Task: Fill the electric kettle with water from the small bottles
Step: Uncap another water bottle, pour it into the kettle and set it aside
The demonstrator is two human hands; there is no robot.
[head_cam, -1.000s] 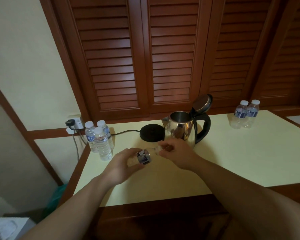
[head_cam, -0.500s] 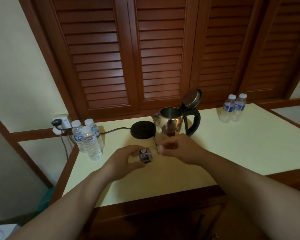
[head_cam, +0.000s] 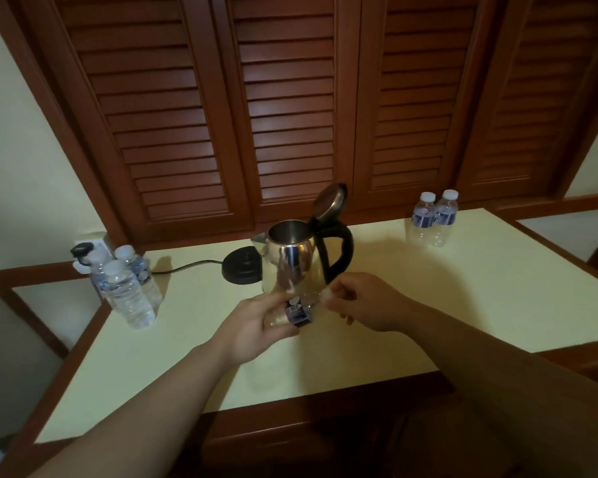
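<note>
A steel electric kettle (head_cam: 292,260) with a black handle stands on the pale yellow table (head_cam: 463,298), its lid tipped open. It sits off its black base (head_cam: 241,269). Just in front of it my left hand (head_cam: 252,327) grips a small clear bottle (head_cam: 296,313) with a blue label, lying nearly on its side. My right hand (head_cam: 363,301) pinches the white cap (head_cam: 326,294) at the bottle's neck. Three full small bottles (head_cam: 126,288) stand at the table's left edge. Two more bottles (head_cam: 432,219) stand at the back right.
A black cord runs from the base to a wall socket (head_cam: 90,248) behind the left bottles. Brown louvred doors (head_cam: 290,108) rise behind the table. A dark wooden edge (head_cam: 290,412) borders the table's front.
The camera view shifted left and down. My hands, with the bottle between them, stay in front of the kettle; the right hand now sits a little apart from the left.
</note>
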